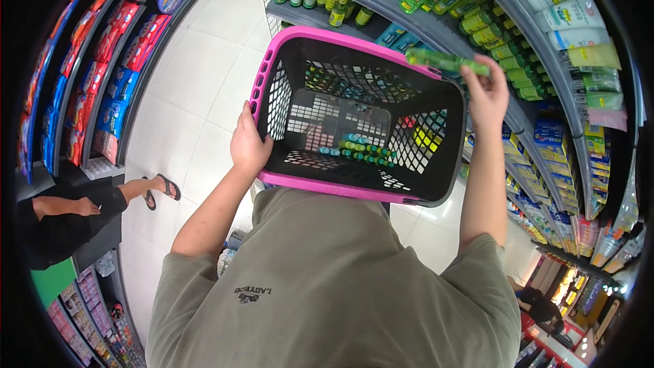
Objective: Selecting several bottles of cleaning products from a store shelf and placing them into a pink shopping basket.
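Observation:
A black shopping basket (334,187) with lattice walls and a pink rim hangs tilted in front of my body. My left hand (249,142) is closed round its rim at the left near corner, thumb on the inside. Above the basket's right far corner, my right hand (485,88) grips a slim green bottle (439,61) by one end. The bottle lies nearly level, its other end over the pink rim. Rows of small green and blue caps (357,150) show low in the basket; I cannot tell whether they lie inside or show through the lattice.
Curved shelves (545,20) with green bottles and white containers rise at the right, close to my right arm. Bagged detergent (126,54) fills shelves on the left. A person's sandalled foot (163,187) stands on the tiled floor (197,48) at the left.

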Tool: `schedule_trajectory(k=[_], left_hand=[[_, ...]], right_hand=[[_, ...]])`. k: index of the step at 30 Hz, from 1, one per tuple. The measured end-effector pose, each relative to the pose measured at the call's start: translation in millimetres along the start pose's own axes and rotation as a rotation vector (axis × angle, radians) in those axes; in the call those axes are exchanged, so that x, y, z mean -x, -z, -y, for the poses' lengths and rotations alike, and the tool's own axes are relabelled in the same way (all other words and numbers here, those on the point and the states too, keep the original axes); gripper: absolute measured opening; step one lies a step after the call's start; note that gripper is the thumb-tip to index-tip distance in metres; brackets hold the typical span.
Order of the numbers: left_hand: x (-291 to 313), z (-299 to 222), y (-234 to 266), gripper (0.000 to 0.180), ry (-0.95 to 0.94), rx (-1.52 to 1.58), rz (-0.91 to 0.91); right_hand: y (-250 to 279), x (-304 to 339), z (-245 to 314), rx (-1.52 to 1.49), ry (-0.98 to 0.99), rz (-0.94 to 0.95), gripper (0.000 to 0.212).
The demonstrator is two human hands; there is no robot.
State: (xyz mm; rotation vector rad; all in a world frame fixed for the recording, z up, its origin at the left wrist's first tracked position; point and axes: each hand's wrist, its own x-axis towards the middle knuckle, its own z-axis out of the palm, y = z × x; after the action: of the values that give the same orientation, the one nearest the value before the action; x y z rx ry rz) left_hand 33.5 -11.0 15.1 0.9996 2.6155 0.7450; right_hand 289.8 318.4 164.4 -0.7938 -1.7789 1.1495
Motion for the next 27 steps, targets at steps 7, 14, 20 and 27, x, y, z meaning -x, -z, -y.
schedule_trajectory(k=[7,14,20,27], left_hand=[[0,3,-3,0.092,-0.009,0.007,0.002],[1,7,-6,0.089,-0.065,-0.003,-0.062],[0,7,-5,0.090,-0.032,-0.021,-0.031],[2,7,-5,0.090,-0.051,-0.018,-0.050]], right_hand=[[-15,-73,27,0.350,0.198,-0.072,0.031],[-32,-106,8,0.658,0.291,-0.030,0.037],[-38,-134,-6,0.655,0.144,-0.056,0.050],[-41,-157,-21,0.737,0.132,-0.137,0.055]])
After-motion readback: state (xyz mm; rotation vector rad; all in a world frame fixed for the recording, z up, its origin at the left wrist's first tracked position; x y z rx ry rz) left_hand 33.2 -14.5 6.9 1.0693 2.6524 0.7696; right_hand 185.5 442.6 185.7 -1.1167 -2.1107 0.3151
